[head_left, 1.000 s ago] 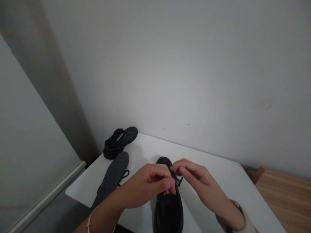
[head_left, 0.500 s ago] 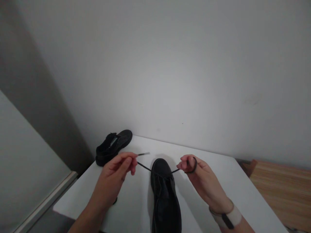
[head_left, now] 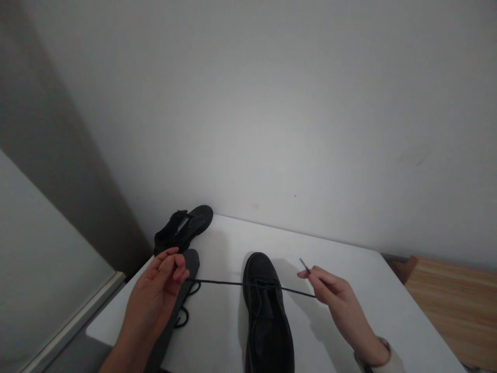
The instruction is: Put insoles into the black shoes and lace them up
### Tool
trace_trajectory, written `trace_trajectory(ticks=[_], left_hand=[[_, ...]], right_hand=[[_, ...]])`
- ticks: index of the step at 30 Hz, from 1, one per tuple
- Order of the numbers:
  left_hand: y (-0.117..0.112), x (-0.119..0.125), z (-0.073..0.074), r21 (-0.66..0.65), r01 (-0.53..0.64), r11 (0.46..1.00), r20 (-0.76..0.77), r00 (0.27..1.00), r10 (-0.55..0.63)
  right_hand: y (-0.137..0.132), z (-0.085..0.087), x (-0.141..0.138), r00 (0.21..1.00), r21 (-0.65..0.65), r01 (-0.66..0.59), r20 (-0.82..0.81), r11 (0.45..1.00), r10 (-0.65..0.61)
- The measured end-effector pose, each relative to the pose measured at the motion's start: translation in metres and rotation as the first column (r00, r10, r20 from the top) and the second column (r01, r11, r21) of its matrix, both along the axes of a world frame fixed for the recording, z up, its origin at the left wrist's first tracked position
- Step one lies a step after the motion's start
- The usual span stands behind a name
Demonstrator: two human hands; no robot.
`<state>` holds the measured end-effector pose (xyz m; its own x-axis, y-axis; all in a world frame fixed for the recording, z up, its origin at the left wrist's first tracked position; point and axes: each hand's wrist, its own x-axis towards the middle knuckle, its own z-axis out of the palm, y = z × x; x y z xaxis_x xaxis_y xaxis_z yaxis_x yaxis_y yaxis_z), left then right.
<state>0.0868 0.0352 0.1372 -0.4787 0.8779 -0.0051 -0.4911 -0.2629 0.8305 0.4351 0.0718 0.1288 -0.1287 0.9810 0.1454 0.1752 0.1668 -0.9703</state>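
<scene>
A black shoe points away from me on the white table, its opening toward me. A thin black shoelace runs nearly straight across its front, stretched out to both sides. My left hand pinches the lace on the left, fingers closed. On the right, my right hand grips the other side, with a lace tip standing up past the thumb and fingers. Partly behind my left hand lies a flat grey insole. A loose black lace curls beside it.
Another black shoe rests at the table's back left corner, against the wall. The white table meets a pale wall at the back. A wooden surface stands beyond its right edge.
Both hands have moved apart and slightly lower, drawing the lace into a long straight line across the shoe. The grey insole and the loose lace now show beside my left hand.
</scene>
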Motion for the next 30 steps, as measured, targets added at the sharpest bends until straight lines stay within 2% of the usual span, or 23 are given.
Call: trace_trajectory(ticks=[2,3,4,5,7,8,10,13,15,17,22,27,30], left_hand=[[-0.002,0.001,-0.004,-0.041,0.029,0.999,-0.184,0.982,-0.036],[-0.003,0.002,-0.006,-0.062,0.034,0.997,-0.329,0.943,-0.053],[-0.004,0.004,-0.008,-0.071,0.044,0.997,-0.491,0.868,-0.073],[-0.005,0.006,-0.010,-0.063,0.065,0.996,-0.643,0.761,-0.091],[-0.007,0.012,-0.013,-0.028,0.169,0.985,-0.853,0.510,-0.111],[-0.007,0.016,-0.015,-0.007,0.231,0.973,-0.908,0.406,-0.103],[-0.008,0.026,-0.017,0.025,0.323,0.946,-0.962,0.266,-0.066],[-0.008,0.040,-0.021,0.036,0.383,0.923,-0.987,0.158,-0.027],[-0.008,0.048,-0.024,0.029,0.397,0.917,-0.993,0.116,-0.019],[-0.008,0.055,-0.027,0.030,0.384,0.923,-0.994,0.108,-0.013],[-0.009,0.069,-0.033,-0.005,0.332,0.943,-0.988,0.144,-0.056],[-0.008,0.081,-0.036,-0.095,0.294,0.951,-0.972,0.179,-0.152],[-0.005,0.084,-0.037,-0.103,0.264,0.959,-0.967,0.198,-0.159]], right_hand=[[-0.001,-0.001,-0.001,0.985,0.078,-0.096,0.148,0.992,0.083],[-0.001,-0.001,-0.002,0.974,0.102,-0.132,0.196,0.986,0.111],[-0.001,-0.001,-0.003,0.964,0.115,-0.160,0.232,0.980,0.130],[-0.001,-0.001,-0.003,0.954,0.120,-0.180,0.262,0.976,0.144],[-0.001,0.000,-0.003,0.939,0.133,-0.211,0.305,0.969,0.162],[-0.002,-0.001,-0.003,0.932,0.140,-0.224,0.319,0.964,0.170],[-0.004,-0.002,-0.002,0.920,0.149,-0.243,0.347,0.959,0.179],[-0.007,-0.005,-0.001,0.902,0.154,-0.244,0.397,0.957,0.166],[-0.009,-0.008,-0.003,0.894,0.165,-0.235,0.422,0.958,0.147],[-0.010,-0.009,-0.006,0.887,0.177,-0.226,0.443,0.958,0.128],[-0.013,-0.008,-0.015,0.861,0.198,-0.240,0.495,0.950,0.115],[-0.016,-0.009,-0.024,0.856,0.187,-0.270,0.495,0.945,0.147],[-0.019,-0.011,-0.025,0.867,0.212,-0.282,0.473,0.936,0.154]])
